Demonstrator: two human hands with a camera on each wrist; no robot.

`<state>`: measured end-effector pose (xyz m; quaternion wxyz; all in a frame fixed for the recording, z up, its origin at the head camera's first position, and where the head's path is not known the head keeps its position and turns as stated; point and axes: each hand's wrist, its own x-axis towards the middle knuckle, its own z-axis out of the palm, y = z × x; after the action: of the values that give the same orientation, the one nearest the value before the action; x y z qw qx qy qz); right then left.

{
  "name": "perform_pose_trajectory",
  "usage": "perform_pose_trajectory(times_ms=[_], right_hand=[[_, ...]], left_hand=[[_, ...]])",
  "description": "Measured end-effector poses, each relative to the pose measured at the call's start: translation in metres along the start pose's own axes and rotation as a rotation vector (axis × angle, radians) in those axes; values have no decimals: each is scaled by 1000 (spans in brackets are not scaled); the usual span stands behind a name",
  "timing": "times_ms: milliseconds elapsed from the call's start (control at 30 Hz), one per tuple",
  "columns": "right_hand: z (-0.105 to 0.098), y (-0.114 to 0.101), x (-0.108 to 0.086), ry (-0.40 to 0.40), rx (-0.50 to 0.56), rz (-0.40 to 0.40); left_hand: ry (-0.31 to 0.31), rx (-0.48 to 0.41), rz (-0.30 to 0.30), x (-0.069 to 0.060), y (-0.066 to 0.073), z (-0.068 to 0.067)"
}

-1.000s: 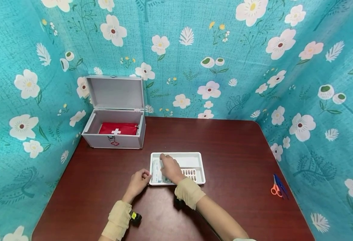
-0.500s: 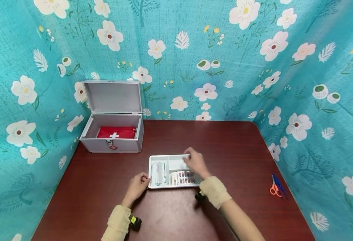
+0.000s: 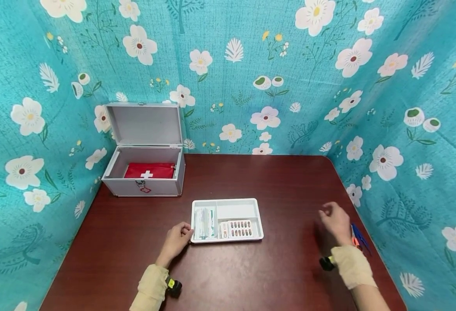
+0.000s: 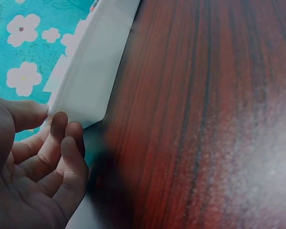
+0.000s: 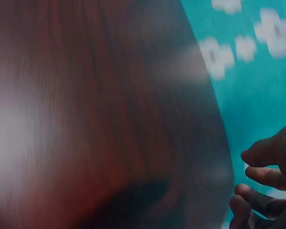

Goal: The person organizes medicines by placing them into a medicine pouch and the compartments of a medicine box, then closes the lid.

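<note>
The white tray (image 3: 236, 209) lies on the table with packets (image 3: 202, 222) on its left side and blister packs (image 3: 240, 229) at its lower right; the upper right compartment is bare. My left hand (image 3: 175, 242) pinches the tray's near left corner, thumb and fingertips at the rim in the left wrist view, where the tray wall (image 4: 88, 71) shows. Over the table's right side, my right hand (image 3: 337, 223) holds nothing, its fingers loosely bent. Just beyond its wrist are orange-handled scissors (image 3: 355, 240), partly covered, and a blue tool (image 3: 361, 238).
A grey metal case (image 3: 159, 187) with its lid up stands at the back left, a red pouch (image 3: 157, 170) with a white cross inside. A flowered teal curtain (image 3: 220, 99) borders the table (image 3: 282, 181) at the back and sides.
My right hand has left the tray and moved right, towards the scissors, uncovering the packets and blister packs. My left hand has stayed at the tray's corner.
</note>
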<state>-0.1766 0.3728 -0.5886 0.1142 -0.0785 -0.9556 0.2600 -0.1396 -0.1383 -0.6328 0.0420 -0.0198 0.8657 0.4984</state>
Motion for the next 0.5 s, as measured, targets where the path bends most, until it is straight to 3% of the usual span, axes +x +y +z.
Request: perform_pose_trajectory(times_ms=[133, 267, 500], right_hand=[[-31, 49, -11, 0, -57, 99], [-53, 85, -21, -79, -102, 205], [-59, 127, -41, -235, -174, 274]], left_hand=[[3, 2, -1, 0, 0, 1], [-3, -3, -18, 1, 0, 2], [-7, 19, -13, 0, -1, 3]])
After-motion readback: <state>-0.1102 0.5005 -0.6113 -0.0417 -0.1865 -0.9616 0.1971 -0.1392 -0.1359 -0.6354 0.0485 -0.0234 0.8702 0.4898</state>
